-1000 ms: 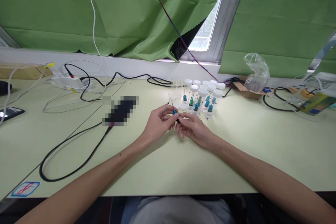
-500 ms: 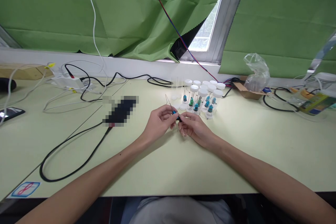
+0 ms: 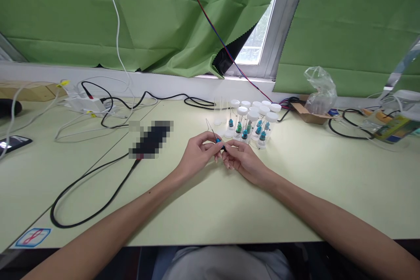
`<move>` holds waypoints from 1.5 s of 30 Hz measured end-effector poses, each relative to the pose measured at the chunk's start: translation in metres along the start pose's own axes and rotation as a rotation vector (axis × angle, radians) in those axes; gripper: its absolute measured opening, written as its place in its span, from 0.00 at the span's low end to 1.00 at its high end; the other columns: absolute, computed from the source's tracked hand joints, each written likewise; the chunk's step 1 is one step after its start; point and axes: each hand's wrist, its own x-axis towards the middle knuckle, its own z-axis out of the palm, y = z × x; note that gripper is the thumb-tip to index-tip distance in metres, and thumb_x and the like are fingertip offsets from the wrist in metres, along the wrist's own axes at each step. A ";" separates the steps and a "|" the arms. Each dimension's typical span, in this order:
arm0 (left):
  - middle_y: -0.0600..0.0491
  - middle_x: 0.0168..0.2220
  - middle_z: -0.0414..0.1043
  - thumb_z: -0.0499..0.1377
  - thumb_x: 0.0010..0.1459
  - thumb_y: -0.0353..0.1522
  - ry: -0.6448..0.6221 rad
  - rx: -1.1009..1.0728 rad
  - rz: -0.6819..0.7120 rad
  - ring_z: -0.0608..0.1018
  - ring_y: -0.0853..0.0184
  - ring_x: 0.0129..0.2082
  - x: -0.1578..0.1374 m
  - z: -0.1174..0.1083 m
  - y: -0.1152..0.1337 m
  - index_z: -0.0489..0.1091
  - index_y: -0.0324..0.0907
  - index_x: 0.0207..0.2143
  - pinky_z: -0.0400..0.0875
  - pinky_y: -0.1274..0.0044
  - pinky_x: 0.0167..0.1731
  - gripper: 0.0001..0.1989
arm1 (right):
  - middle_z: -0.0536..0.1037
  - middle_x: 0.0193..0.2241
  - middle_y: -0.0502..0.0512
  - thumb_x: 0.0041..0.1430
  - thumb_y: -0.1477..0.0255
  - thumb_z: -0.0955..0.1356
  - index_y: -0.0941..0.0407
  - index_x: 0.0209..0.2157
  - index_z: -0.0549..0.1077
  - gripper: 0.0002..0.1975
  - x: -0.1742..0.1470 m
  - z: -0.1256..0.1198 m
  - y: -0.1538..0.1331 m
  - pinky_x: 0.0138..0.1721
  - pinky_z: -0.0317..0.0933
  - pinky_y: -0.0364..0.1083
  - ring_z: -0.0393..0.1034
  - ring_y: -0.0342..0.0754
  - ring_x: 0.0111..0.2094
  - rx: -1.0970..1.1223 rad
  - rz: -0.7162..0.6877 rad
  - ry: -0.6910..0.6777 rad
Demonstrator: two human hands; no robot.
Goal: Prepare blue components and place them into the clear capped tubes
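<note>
Over the middle of the table, my left hand (image 3: 197, 153) pinches a small blue-and-black piece with a long thin bent wire (image 3: 218, 140) between thumb and fingers. The wire sticks up and back to the left. Fingertips of my right hand (image 3: 246, 159) close on the black end of the same piece, so the two hands nearly meet. Fingers cover much of the piece, and its exact kind is unclear. Just behind my right hand stands a cluster of clear vials with white caps (image 3: 242, 110). Several hold similar blue or green pieces with wires.
Clear uncapped tubes (image 3: 218, 109) stand left of the cluster. A pixelated dark object (image 3: 152, 140) with a looped black cable (image 3: 88, 221) lies to the left. At the back right are a cardboard box (image 3: 310, 116) holding a plastic bag and a tipped container (image 3: 393, 129).
Both hands stay in nearly the same place with the piece between them. My right hand's lower fingers have shifted slightly; the view has moved very little.
</note>
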 end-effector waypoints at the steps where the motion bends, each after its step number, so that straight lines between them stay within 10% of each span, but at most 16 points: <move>1: 0.54 0.32 0.72 0.65 0.53 0.41 0.001 -0.001 -0.002 0.73 0.72 0.23 0.000 0.000 0.000 0.70 0.40 0.36 0.70 0.77 0.26 0.14 | 0.74 0.25 0.50 0.53 0.57 0.73 0.57 0.33 0.70 0.18 0.000 0.000 0.000 0.24 0.56 0.41 0.66 0.40 0.22 0.002 0.000 0.008; 45: 0.58 0.22 0.66 0.64 0.55 0.40 0.025 0.063 -0.034 0.69 0.73 0.21 -0.001 0.000 -0.001 0.67 0.41 0.35 0.62 0.80 0.23 0.13 | 0.75 0.25 0.51 0.55 0.61 0.73 0.57 0.34 0.69 0.15 0.001 0.001 0.000 0.25 0.58 0.42 0.67 0.41 0.23 0.012 0.022 0.019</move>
